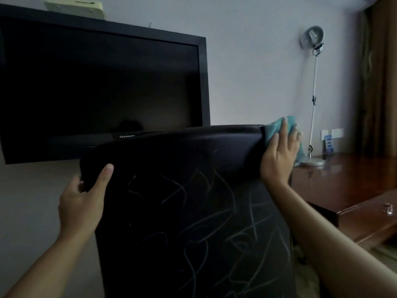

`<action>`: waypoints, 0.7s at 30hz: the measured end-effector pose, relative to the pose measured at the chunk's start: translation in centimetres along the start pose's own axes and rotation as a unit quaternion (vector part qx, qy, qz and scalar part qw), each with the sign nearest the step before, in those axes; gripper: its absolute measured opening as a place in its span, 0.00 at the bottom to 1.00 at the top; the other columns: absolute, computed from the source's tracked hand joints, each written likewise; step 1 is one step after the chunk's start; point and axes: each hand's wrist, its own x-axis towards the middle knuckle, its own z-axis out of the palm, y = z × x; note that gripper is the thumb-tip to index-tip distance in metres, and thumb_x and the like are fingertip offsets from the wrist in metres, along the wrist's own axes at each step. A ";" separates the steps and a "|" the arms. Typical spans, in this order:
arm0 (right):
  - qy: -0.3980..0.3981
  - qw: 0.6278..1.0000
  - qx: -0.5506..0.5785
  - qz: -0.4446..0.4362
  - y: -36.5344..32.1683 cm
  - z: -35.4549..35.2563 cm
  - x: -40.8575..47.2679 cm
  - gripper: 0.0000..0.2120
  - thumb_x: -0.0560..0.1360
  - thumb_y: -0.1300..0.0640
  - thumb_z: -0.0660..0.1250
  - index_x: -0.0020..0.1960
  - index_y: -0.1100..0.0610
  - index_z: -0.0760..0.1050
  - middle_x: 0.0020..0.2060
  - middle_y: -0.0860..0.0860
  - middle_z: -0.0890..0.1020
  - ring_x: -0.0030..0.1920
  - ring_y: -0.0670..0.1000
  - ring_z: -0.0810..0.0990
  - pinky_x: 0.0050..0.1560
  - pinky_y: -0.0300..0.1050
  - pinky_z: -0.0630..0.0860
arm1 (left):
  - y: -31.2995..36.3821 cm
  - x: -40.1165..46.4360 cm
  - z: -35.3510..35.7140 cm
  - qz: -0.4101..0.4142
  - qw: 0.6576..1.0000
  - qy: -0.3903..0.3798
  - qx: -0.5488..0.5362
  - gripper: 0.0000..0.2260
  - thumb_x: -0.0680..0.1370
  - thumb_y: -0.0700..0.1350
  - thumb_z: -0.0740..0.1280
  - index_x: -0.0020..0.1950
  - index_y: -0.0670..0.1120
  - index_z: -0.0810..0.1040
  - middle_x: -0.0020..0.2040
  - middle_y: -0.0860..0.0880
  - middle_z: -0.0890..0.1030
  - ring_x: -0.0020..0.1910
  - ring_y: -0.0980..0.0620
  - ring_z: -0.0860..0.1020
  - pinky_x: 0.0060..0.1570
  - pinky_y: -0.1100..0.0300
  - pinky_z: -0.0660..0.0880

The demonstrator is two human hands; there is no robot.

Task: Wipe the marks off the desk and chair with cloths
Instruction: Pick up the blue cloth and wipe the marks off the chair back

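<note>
While the left hand (82,203) grips the black padded chair back (189,190) at its 9 o'clock corner, the right hand (279,155) presses a teal cloth (272,131) flat-fingered at 2 o'clock, the pale chalk-like scribbles (214,216) lying toward 7 o'clock, nearer that hand.

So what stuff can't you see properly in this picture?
In the head view:
- The chair's seat and legs are cut off by the bottom edge.
- The left hand's fingers are hidden behind the chair back; only the thumb shows in front.
- The teal cloth is mostly covered by the right hand.
- The desk runs off the right edge.
- The small sign by the lamp is too small to read.
</note>
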 end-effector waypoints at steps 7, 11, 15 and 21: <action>0.002 0.985 -0.039 -0.166 -7.1 5.3 -10.4 0.25 0.83 0.48 0.49 0.79 0.48 0.52 0.79 0.58 0.50 0.78 0.62 0.44 0.77 0.60 0.45 | 0.3 0.1 0.0 -0.008 1.000 -0.010 0.004 0.22 0.69 0.71 0.66 0.51 0.56 0.77 0.45 0.57 0.80 0.47 0.51 0.79 0.49 0.53 0.74; -0.102 0.901 -0.102 -0.409 -9.9 7.5 -16.7 0.26 0.81 0.49 0.56 0.78 0.47 0.57 0.78 0.55 0.53 0.78 0.61 0.45 0.76 0.62 0.46 | -0.3 0.4 0.0 -0.005 1.000 -0.002 0.006 0.17 0.69 0.72 0.67 0.46 0.61 0.77 0.44 0.61 0.80 0.45 0.59 0.78 0.48 0.56 0.74; -0.089 0.890 -0.107 -0.433 -15.1 9.0 -15.1 0.26 0.80 0.48 0.52 0.78 0.49 0.57 0.78 0.54 0.57 0.79 0.58 0.47 0.76 0.62 0.45 | -0.7 1.0 -0.6 -0.014 0.998 -0.034 -0.042 0.19 0.65 0.73 0.68 0.48 0.63 0.80 0.44 0.60 0.83 0.45 0.60 0.81 0.47 0.59 0.76; -0.212 0.793 -0.130 -0.556 -11.9 9.5 -22.2 0.29 0.76 0.54 0.56 0.77 0.53 0.59 0.77 0.51 0.59 0.78 0.53 0.51 0.71 0.53 0.65 | -4.4 -1.5 -1.3 -0.052 0.988 -0.040 -0.143 0.10 0.83 0.49 0.62 0.49 0.59 0.81 0.49 0.59 0.84 0.54 0.55 0.81 0.58 0.56 0.76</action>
